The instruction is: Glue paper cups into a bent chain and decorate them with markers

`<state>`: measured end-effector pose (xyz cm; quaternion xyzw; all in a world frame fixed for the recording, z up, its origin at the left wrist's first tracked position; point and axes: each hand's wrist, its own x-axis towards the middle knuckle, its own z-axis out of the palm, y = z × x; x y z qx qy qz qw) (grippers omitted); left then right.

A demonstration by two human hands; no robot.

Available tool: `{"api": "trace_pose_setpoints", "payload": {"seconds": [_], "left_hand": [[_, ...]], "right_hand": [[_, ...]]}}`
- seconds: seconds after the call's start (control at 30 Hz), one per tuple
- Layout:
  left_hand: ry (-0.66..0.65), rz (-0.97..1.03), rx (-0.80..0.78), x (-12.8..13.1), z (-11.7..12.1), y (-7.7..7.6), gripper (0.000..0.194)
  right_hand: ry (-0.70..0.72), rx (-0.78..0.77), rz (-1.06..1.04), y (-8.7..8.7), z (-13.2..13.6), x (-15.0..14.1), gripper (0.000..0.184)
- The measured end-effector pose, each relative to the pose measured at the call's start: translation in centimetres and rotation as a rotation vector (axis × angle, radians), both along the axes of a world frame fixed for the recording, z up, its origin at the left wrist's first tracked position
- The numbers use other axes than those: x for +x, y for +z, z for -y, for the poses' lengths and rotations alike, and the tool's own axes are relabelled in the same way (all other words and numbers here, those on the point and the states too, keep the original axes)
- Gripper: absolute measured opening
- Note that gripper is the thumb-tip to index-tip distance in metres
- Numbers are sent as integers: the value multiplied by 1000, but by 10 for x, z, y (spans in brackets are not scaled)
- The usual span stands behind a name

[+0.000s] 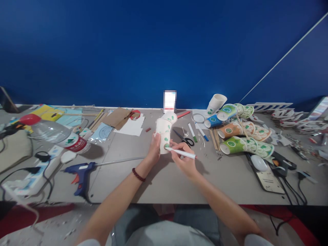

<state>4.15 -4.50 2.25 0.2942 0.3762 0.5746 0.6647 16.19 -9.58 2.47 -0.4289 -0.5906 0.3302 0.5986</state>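
Observation:
My left hand (153, 152) is wrapped round a stack of white paper cups with green spots (164, 131), which stands on the grey table (159, 184) and bends over at the top. My right hand (184, 160) grips a white marker pen (180, 153) like a pencil. Its tip touches the lower side of the cup stack. A dark bead bracelet (138, 175) is on my left wrist.
Black scissors (184, 138) lie just behind the hands. Stacks of coloured paper cups (243, 136) lie at the right with wooden sticks and two markers. A blue glue gun (80, 172), a water bottle (56, 135), a power strip and cardboard are at the left.

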Motion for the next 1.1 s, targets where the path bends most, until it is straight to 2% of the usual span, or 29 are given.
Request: {"api": "trace_pose_setpoints", "payload": {"seconds": [0.7, 1.1], "left_hand": [[-25, -20, 59, -1, 2, 1, 71], [-19, -32, 49, -2, 1, 1, 69]], "right_hand": [[-56, -66, -101, 4, 1, -3, 8], [-47, -39, -28, 2, 1, -2, 8]]}}
